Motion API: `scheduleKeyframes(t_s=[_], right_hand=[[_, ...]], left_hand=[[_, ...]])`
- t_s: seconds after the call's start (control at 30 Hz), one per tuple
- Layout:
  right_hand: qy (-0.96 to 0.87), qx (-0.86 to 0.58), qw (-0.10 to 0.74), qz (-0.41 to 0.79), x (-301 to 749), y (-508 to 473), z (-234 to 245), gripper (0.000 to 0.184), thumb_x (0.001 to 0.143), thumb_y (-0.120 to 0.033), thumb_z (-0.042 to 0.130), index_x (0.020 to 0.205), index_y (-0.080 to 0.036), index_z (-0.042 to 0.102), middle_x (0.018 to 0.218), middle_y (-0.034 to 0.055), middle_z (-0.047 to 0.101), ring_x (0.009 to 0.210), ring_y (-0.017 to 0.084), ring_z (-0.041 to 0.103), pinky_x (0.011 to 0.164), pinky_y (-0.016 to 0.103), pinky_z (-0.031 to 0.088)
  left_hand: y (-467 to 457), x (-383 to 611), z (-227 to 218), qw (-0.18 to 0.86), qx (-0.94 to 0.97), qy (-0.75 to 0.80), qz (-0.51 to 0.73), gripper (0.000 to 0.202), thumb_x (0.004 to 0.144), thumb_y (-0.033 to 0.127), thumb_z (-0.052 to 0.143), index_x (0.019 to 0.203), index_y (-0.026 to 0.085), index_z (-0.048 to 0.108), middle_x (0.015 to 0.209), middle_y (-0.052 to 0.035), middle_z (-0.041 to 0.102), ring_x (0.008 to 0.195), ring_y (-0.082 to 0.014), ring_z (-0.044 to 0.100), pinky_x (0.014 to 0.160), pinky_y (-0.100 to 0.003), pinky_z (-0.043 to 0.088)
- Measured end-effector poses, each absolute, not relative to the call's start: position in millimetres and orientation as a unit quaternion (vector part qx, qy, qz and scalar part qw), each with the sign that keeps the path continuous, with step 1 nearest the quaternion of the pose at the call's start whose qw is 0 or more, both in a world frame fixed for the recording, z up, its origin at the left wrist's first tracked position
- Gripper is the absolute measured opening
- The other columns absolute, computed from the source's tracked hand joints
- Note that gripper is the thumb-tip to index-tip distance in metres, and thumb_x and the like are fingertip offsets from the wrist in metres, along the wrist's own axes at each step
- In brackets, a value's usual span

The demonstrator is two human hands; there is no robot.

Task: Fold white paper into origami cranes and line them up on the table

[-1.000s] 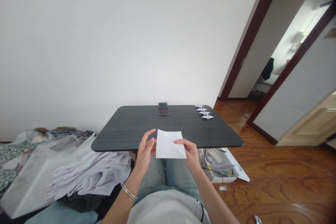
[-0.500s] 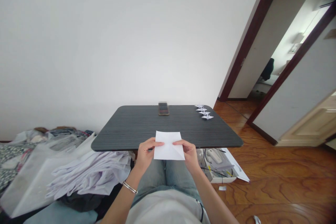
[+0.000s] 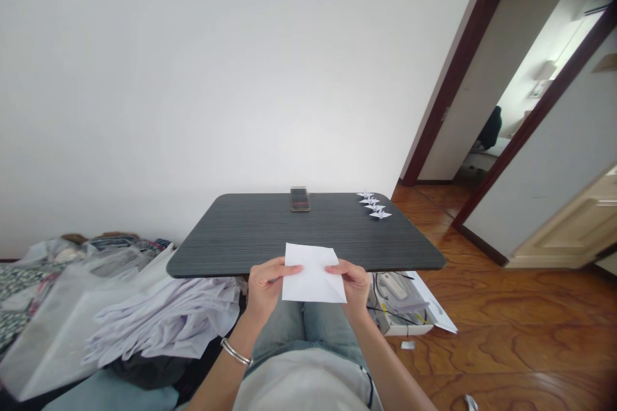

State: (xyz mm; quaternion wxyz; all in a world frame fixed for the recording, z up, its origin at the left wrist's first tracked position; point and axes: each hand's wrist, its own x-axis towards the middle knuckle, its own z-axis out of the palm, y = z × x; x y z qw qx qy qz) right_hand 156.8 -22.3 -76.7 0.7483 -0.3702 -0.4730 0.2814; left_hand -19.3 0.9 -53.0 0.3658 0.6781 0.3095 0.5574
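Observation:
A square sheet of white paper (image 3: 313, 279) is held between both hands, over my lap at the near edge of the dark table (image 3: 250, 231). My left hand (image 3: 265, 286) pinches its left side, thumb on top and fingers underneath. On the right side my right hand (image 3: 355, 286) grips it the same way. Faint crease lines show on the sheet. Several folded white paper cranes (image 3: 375, 207) stand in a row at the table's back right.
A phone (image 3: 299, 199) leans at the table's back edge by the wall. Piled clothes (image 3: 168, 314) lie to the left. Below the table on the right is a white box (image 3: 409, 329) with cables. A doorway (image 3: 482, 77) opens at the right.
The paper has come slightly lower and nearer to me, its right side tilting down a little. Both hands moved with it, the right one shifting slightly outward.

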Motion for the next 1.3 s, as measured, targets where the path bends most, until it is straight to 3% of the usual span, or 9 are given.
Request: scheduleKeyframes(t_s=[0.5, 0.77, 1.03, 1.3], right_hand=[[-0.486, -0.379, 0.741, 0.265, 159, -27, -67, 0.008, 0.060, -0.020, 0.072, 0.055, -0.025, 0.072, 0.053, 0.0006, 0.068, 0.045, 0.017, 0.057, 0.043, 0.026, 0.039], [-0.557, -0.345, 0.688, 0.311, 162, -25, -59, 0.005, 0.063, -0.030, 0.073, 0.065, -0.026, 0.075, 0.065, 0.0045, 0.072, 0.055, 0.021, 0.062, 0.048, 0.028, 0.044], [-0.600, -0.337, 0.661, 0.300, 161, -25, -59, 0.005, 0.065, -0.023, 0.074, 0.069, -0.025, 0.074, 0.071, 0.0040, 0.071, 0.061, 0.020, 0.063, 0.053, 0.027, 0.043], [-0.606, -0.349, 0.643, 0.311, 163, -23, -60, 0.006, 0.064, -0.026, 0.075, 0.069, -0.024, 0.074, 0.071, 0.0047, 0.071, 0.060, 0.020, 0.063, 0.052, 0.026, 0.044]], left_hand=[[-5, -19, -44, 0.324, 0.695, 0.307, 0.564, 0.017, 0.074, 0.020, 0.063, 0.076, 0.030, 0.076, 0.085, -0.0041, 0.074, 0.066, -0.0185, 0.066, 0.057, -0.024, 0.047], [-2, -16, -47, 0.357, 0.679, 0.300, 0.567, 0.014, 0.074, 0.022, 0.064, 0.076, 0.029, 0.076, 0.088, -0.0048, 0.073, 0.070, -0.0195, 0.066, 0.060, -0.026, 0.048], [-5, -12, -42, 0.385, 0.712, 0.268, 0.523, 0.020, 0.070, 0.021, 0.069, 0.089, 0.025, 0.074, 0.098, -0.0085, 0.070, 0.082, -0.0239, 0.066, 0.067, -0.029, 0.050], [-1, -16, -34, 0.318, 0.790, 0.255, 0.457, 0.029, 0.077, 0.021, 0.062, 0.105, 0.027, 0.068, 0.111, -0.0095, 0.064, 0.094, -0.0234, 0.063, 0.075, -0.029, 0.050]])
